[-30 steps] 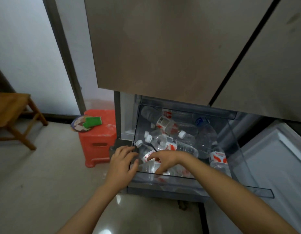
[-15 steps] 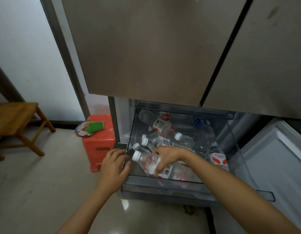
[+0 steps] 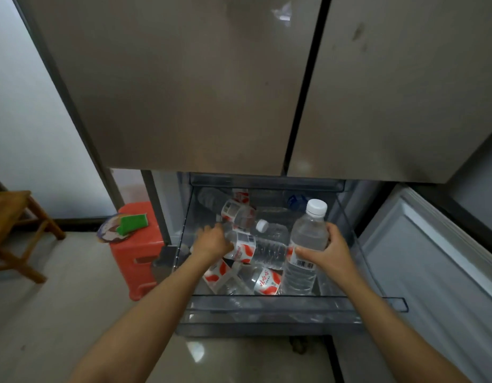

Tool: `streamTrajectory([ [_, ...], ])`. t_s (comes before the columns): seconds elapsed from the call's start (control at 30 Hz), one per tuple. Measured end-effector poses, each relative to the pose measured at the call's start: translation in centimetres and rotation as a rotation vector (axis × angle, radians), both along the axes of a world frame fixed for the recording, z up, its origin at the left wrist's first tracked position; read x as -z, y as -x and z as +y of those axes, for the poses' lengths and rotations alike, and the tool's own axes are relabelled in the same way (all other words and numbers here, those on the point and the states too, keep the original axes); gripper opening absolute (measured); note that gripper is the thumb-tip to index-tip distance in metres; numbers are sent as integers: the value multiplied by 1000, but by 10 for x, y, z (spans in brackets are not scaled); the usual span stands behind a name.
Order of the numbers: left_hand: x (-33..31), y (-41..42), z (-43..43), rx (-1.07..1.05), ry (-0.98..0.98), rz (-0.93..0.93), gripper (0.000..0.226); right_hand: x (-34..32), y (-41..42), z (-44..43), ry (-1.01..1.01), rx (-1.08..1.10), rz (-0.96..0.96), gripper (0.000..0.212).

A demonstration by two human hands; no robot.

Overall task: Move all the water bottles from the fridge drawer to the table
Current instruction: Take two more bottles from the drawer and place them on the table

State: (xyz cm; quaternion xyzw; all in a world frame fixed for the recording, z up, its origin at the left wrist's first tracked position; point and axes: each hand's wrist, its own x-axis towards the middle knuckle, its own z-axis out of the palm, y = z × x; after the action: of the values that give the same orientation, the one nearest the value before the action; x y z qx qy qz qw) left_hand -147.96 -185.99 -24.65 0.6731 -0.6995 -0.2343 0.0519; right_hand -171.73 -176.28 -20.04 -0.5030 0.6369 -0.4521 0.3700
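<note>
Head view. Centre right of the frame: the right hand [image 3: 331,254] grasps an upright clear plastic water bottle with white cap [image 3: 308,239] round its middle, over the transparent pulled-out fridge drawer [image 3: 266,297]. Centre: the left hand [image 3: 211,241] reaches among the lying red-labelled water bottles [image 3: 264,281] inside that drawer; its fingers are hidden, so its grip cannot be told. Left: a red plastic stool [image 3: 139,252].
</note>
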Motion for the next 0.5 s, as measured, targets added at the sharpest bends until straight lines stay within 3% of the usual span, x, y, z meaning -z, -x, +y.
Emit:
streamTrajectory([
  [0.17,13,1,-19,110,-117,-144,63,3,8,10,19,-7,-16,72],
  [0.33,12,-2,-20,201,-97,-356,57,7,9,13,20,-8,7,74],
  [0.5,-16,-9,-20,248,-130,-206,40,13,9,18,24,-45,65,73],
])
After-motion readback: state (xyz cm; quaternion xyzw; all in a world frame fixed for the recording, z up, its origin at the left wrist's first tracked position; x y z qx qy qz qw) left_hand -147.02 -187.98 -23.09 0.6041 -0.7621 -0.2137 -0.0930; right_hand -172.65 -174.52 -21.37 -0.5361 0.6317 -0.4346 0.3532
